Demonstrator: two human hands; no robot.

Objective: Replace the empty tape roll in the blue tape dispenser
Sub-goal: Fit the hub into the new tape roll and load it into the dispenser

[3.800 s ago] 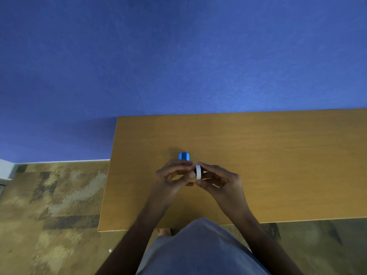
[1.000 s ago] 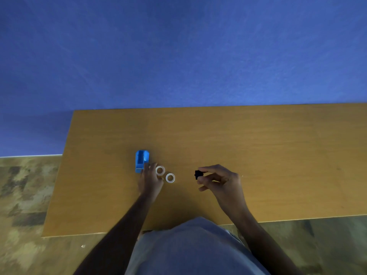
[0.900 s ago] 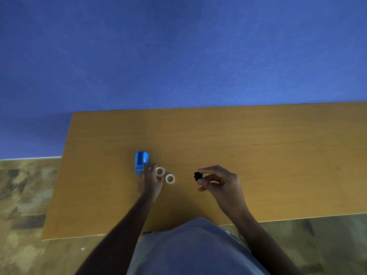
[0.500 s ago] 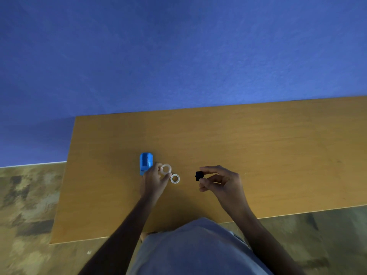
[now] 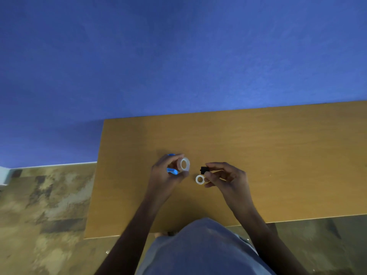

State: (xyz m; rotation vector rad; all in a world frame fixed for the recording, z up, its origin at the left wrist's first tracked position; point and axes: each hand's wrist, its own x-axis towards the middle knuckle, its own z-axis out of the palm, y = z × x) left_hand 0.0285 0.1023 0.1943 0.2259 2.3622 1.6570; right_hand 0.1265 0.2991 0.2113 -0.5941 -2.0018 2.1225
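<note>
My left hand (image 5: pixel 165 175) holds a translucent tape roll (image 5: pixel 184 164) upright between thumb and fingers, its hole facing right. The blue tape dispenser (image 5: pixel 172 170) lies on the table behind that hand, mostly hidden by it. My right hand (image 5: pixel 224 178) pinches a small black spindle (image 5: pixel 203 170) between thumb and forefinger, a short gap to the right of the held roll. A second, thin white ring (image 5: pixel 199 179) lies flat on the wooden table (image 5: pixel 258 155) just below the spindle, next to my right thumb.
The table's left edge (image 5: pixel 95 175) drops to a patterned floor (image 5: pixel 45 205). A blue wall (image 5: pixel 178 56) stands right behind the table's far edge. My grey clothing (image 5: pixel 202 249) covers the near edge in the middle.
My left hand has lifted one roll off the table and turned it upright. The other ring stays flat. My right hand still holds the black spindle; the camera has shifted.
</note>
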